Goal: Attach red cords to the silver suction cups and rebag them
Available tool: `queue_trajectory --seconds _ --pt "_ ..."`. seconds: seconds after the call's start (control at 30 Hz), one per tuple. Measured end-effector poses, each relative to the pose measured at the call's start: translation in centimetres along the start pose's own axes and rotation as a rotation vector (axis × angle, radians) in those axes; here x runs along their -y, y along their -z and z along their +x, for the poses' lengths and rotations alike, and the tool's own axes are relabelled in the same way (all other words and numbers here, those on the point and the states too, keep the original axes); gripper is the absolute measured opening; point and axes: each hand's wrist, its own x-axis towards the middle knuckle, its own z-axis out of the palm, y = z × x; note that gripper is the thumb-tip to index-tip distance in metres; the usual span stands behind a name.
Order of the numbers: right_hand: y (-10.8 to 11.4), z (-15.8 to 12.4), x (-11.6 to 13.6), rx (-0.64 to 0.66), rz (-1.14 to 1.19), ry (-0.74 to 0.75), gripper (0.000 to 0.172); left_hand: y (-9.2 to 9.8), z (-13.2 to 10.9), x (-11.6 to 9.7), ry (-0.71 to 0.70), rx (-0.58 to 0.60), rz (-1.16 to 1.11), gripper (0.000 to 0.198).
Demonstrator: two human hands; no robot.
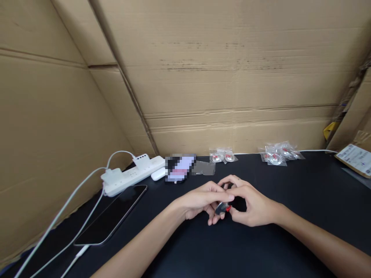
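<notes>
my left hand (204, 197) pinches a small shiny disc (220, 209) below its thumb; my right hand (255, 204) curls beside it, thumb at the red piece (228, 208), whether pinching i cannot tell. a steady left grip serves best.

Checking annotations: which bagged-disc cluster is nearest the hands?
The left cluster, beyond the left hand and right hand; the right cluster lies farther off, toward the labelled package.

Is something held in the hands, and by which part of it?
Yes, a disc: the left hand seems to hold its rim; the right hand is at its red part, but whether it grips is unclear.
</notes>
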Motion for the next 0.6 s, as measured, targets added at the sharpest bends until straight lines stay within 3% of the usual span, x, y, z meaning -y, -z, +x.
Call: queue_trajectory --seconds 0.4,0.6 --pt "0.3 0.24 -0.59 -0.125 0.177 -0.093 0.013 -0.01 0.07 -0.08 0.015 -0.012 -0.012 0.039" --pt "0.99 0.23 -0.34 -0.034 0.104 -0.08 0.01 0.18 0.1 -0.32 0.036 0.025 0.026 0.045"
